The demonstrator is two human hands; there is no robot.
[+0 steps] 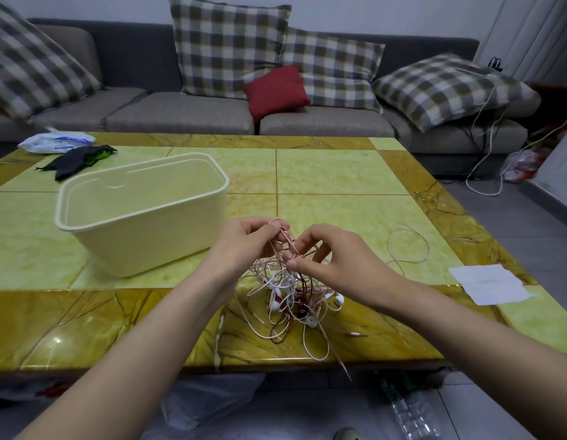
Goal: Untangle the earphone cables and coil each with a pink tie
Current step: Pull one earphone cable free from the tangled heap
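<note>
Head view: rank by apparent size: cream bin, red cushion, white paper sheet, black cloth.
1. cream bin, clearly largest.
2. red cushion and white paper sheet look about equal. The cushion sits farther from the camera, so I won't rank them.
3. black cloth, smallest, by a modest margin.

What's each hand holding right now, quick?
Left hand: pinches a pink cable loop lifted from the earphone tangle.
Right hand: pinches strands of the same tangle.

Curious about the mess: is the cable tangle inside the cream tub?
No, the cable tangle lies on the table beside the tub.
</note>
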